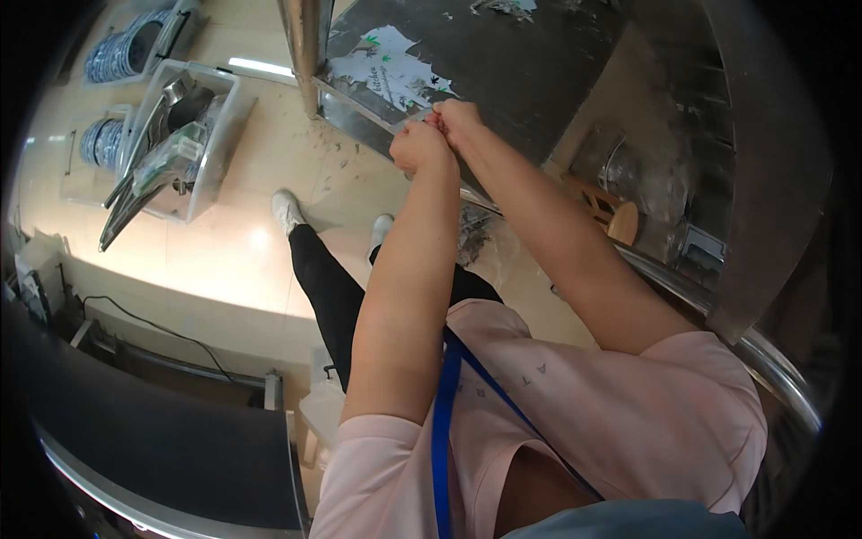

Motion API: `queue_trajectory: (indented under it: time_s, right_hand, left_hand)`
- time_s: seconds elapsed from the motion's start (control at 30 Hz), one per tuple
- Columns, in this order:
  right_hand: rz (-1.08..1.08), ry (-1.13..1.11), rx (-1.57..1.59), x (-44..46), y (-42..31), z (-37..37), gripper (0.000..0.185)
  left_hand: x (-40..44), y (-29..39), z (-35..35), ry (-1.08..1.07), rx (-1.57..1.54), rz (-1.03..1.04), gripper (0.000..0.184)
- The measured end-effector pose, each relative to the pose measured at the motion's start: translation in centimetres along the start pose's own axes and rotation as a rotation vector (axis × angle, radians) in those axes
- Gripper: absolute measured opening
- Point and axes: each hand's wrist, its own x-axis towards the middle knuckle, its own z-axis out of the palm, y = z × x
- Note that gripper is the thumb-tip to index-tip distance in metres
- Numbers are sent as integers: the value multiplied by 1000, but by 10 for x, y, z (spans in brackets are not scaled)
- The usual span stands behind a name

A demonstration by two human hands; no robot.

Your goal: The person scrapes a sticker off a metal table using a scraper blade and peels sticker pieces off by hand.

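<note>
My left hand [418,146] and my right hand [456,121] are close together at the front edge of a dark metal shelf [512,81]. The fingers of both are curled tight in a pinch, and whatever lies between them is hidden. Just beyond the knuckles, a torn white sheet [386,72] with green leaf prints and the word "kitchen" lies flat against the shelf, its edges ragged. More torn scraps [510,7] sit at the shelf's far side.
A metal post [303,54] rises at the shelf's corner. On the floor stand a clear bin of metal utensils [215,148] and bins with blue-patterned dishes [126,49]. Shredded scraps [476,232] lie below the shelf. A wooden item [621,221] rests right of it.
</note>
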Motion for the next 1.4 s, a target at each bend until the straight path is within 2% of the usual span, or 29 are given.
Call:
queue_trajectory:
  time_s: [0.1,0.13,0.23,0.27,0.37,0.47,0.57,0.67,0.77,0.87,0.97,1.07,1.17,1.3,1.4]
  right_hand:
    - [24,-29,31,2,9,-17,9]
    - [27,10,0,-6,11,-23,10]
    - [41,46,3,-4,16,-23,9]
    - [33,14,24,3,16,-22,8]
    - [73,-5,77,-8,18,-29,7]
    - [25,-65,77,-11,24,-34,8]
    - [6,-36,44,-13,25,-30,6]
    - [16,-3,41,-5,23,-24,6]
    - [30,8,43,-10,27,-25,8]
    - [5,-34,44,-11,26,-20,10]
    - [18,23,36,-12,20,-7,9]
    - [38,36,72,-21,19,-11,7]
    - [19,65,85,-9,19,-4,6]
    - [22,49,-17,-21,10,0,6]
    - [-10,32,96,-15,19,-10,7]
  left_hand:
    - [0,-20,-2,104,149,128,28]
    - [-9,-17,-8,43,93,69,22]
    - [-4,-25,-11,-25,44,39,22]
    - [-7,-22,-9,-5,-48,98,21]
    - [-27,-6,-12,-38,-296,4,20]
    - [-18,-22,-15,-132,-462,33,21]
    - [-11,-29,-16,-148,-322,102,20]
    - [-2,-31,-11,-40,-16,210,21]
    - [-1,-31,-11,-8,4,164,22]
    - [-6,-25,-18,-7,65,208,22]
    - [-1,-13,-17,42,79,210,23]
    - [-14,-3,-20,-83,-121,38,23]
    - [-1,-11,-17,75,220,213,23]
    - [-1,-4,-13,54,144,178,23]
    - [-4,-7,-15,21,164,155,23]
